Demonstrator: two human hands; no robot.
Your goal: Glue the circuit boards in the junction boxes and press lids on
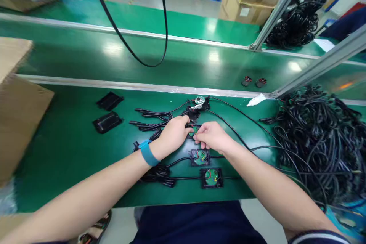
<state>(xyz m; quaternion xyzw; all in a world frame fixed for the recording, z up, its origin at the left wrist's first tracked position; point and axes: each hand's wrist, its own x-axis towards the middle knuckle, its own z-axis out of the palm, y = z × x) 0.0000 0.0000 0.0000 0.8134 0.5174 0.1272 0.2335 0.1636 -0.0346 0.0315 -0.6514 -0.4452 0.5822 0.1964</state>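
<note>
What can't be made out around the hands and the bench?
Circuit board: head view, partly covered by left hand and right hand.
Anything between fingertips: head view, too small.
Left box, contents: head view, cut off by edge.
Label on rear carton: head view, print too small.

We're looking along our bench: boxes down the middle, boards in them | two covers left | carton farther left | over right, cable heap | and behind the rail, right of middle, two cylinders side by side
</note>
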